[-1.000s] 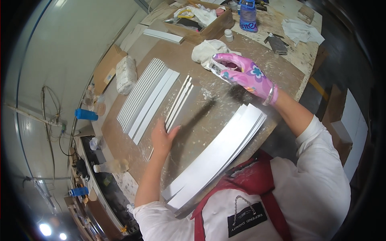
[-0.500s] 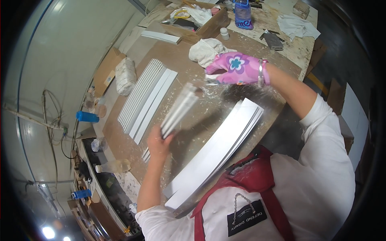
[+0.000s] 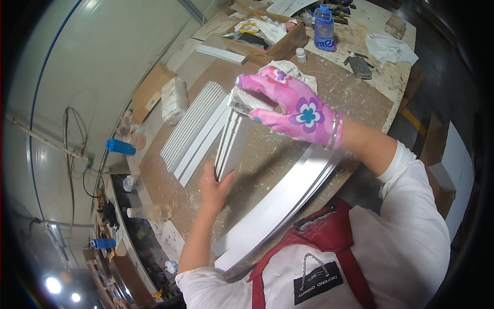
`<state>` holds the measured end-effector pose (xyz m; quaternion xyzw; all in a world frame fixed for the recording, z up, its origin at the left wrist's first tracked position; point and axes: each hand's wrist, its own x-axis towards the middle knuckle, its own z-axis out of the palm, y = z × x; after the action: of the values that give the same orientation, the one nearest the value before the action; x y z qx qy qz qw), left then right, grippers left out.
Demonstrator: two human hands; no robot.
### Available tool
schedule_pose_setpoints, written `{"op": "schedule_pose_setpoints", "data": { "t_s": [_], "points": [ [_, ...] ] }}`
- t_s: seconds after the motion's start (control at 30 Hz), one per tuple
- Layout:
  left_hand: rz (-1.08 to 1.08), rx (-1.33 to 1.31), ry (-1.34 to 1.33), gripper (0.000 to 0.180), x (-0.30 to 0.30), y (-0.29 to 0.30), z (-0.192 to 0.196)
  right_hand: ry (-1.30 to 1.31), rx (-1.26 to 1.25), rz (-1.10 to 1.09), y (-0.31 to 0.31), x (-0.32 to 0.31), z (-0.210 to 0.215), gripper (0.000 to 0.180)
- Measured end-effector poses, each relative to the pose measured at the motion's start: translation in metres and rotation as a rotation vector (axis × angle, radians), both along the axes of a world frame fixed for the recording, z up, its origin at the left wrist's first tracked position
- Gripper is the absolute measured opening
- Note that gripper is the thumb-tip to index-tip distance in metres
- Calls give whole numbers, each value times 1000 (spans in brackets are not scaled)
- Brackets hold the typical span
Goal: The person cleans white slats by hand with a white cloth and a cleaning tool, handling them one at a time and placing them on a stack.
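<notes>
Holding a small bundle of white strips (image 3: 230, 147) up off the bench (image 3: 329, 87), tilted on end. My left hand (image 3: 215, 189) is bare and grips the lower end of the bundle, thumb pressed on the face. My right hand (image 3: 290, 105), in a pink flowered glove, is clamped on a crusty sanding block (image 3: 246, 102) that sits right on the bundle's top end. So both hands are closed on something, nothing loose.

At about 9 o'clock from the bundle, a row of more white strips (image 3: 198, 131) lies flat on the bench, side by side. At 5 o'clock, a long stack of white boards (image 3: 288, 198) runs along the bench edge, just in front of my red apron (image 3: 329, 247).

Further out at 1 o'clock there's a crumpled white rag (image 3: 293, 69) behind my glove, a cardboard box (image 3: 280, 44) full of junk, and a blue water bottle (image 3: 324, 28) standing upright. At 10 o'clock a wrapped white bag (image 3: 174, 99) lies near the wall.
</notes>
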<state>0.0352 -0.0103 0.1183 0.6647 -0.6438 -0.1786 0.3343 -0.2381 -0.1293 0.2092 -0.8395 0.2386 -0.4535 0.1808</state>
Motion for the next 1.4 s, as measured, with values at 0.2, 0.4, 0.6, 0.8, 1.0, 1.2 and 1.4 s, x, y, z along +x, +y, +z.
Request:
{"op": "schedule_pose_setpoints", "data": {
  "t_s": [0.2,0.4,0.6,0.8,1.0,1.2,1.4],
  "points": [
    [61,30,-16,34,-2,5,-8,341,-675,-273,-29,-9,-39,46],
    [87,-96,169,36,2,-11,6,-4,389,-74,-33,-24,-42,46],
    [88,-14,87,36,-7,-27,17,-492,907,214,-12,-5,-22,43],
    [36,-35,216,37,-12,-30,6,-766,986,472,-6,9,-28,46],
    [-134,71,342,53,-11,-18,13,-991,1132,745,-4,8,-33,45],
    [-220,499,377,50,15,-20,25,-1071,1229,843,2,4,-33,47],
    [-119,371,187,50,16,-28,-10,-1058,1198,740,-7,-1,-48,39]
  ]
}}
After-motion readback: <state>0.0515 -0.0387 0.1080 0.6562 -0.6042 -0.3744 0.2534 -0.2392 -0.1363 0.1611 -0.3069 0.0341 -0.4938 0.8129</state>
